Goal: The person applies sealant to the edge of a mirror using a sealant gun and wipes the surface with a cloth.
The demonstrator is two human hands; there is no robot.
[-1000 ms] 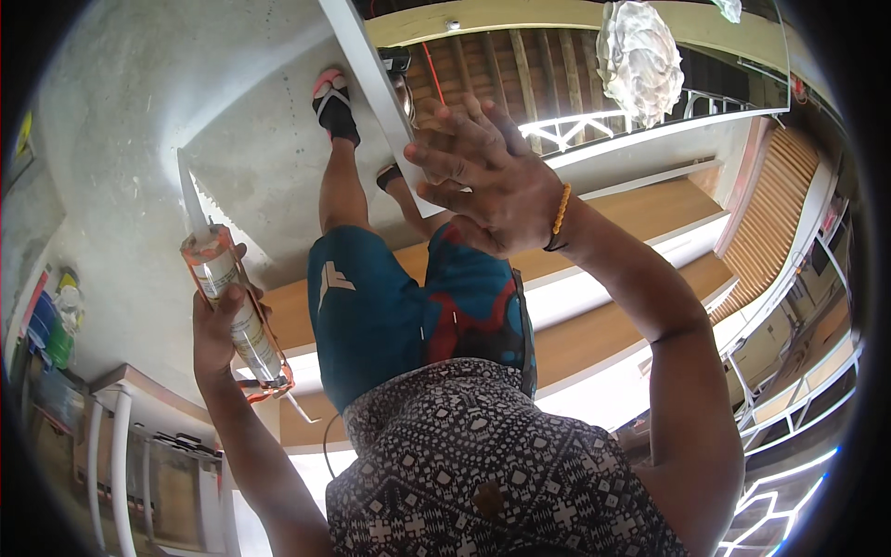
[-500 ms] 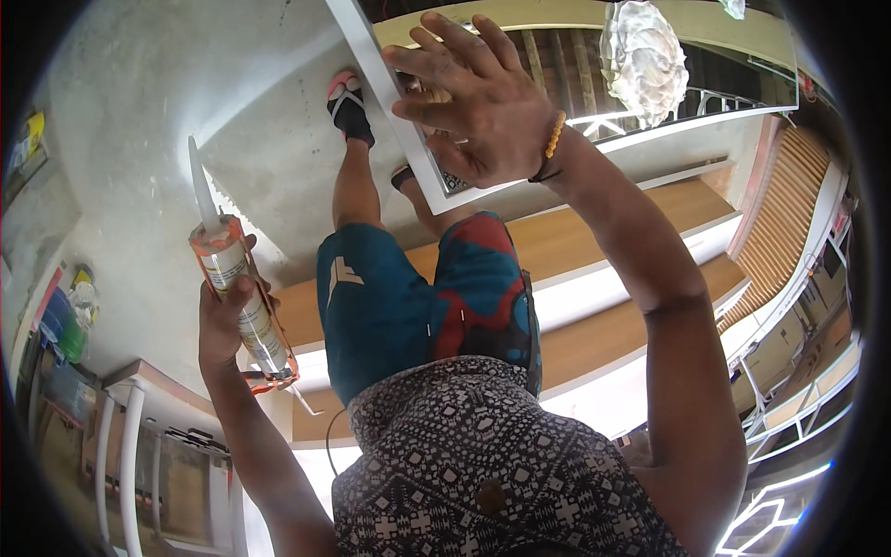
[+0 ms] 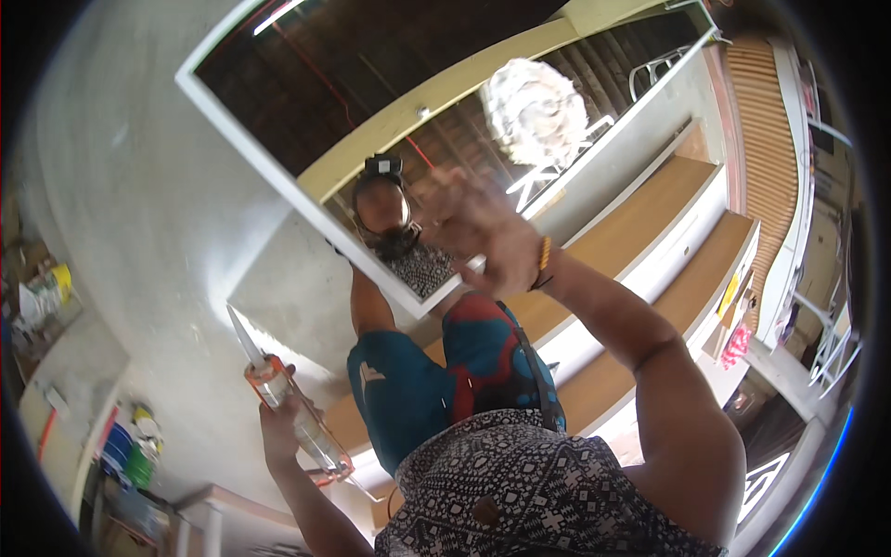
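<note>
The caulking gun (image 3: 264, 369) is in the left hand (image 3: 283, 427), low on the person's left side, beside the left leg. The fingers are curled tightly around its middle, gripping it. The gun has an orange frame and a thin bent rod at its back end. It carries a round, pale tube (image 3: 322, 447) with printing on its side; what fills the tube is hidden. A long, tapering, pale grey nozzle (image 3: 245, 334) slants up and away from the body.

The right hand (image 3: 492, 246) is raised in front of the lower edge of a mirror (image 3: 297, 111), with its fingers open and spread, blurred. Whether they touch the glass cannot be told. A bracelet (image 3: 545, 255) of round yellow beads circles that wrist. The mirror is flat, with straight edges and a narrow white frame; its smooth glass shows ceiling beams, a ruffled white shape and a person wearing a camera.

The shirt (image 3: 520, 483) is black and white with a geometric pattern, and the shorts (image 3: 399, 390) are teal with red patches. To the right are smooth brown boards (image 3: 640, 218) with white edges and a ribbed tan panel (image 3: 766, 158). Smooth grey concrete (image 3: 139, 232) spreads to the left, with a green container (image 3: 139, 467) near the rim, its contents too blurred to tell.
</note>
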